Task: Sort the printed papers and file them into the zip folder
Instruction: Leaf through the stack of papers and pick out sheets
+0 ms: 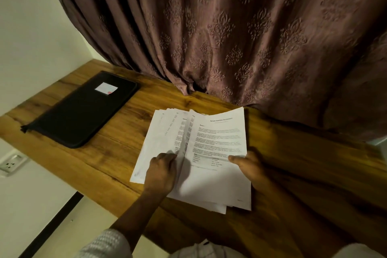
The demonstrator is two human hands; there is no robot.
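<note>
Our left hand [162,172] presses its curled fingers onto the fanned printed papers [217,184] on the wooden worktop [303,174], while our right hand [249,165] pinches the top sheet's edge. Further off to the left lies the black zip folder [81,109], shut, apart from the papers. A brown curtain [230,27] hangs behind.

zip folder [80,109]: 1 | paper stack [209,153]: 1 | hands [161,170]: 2
</note>
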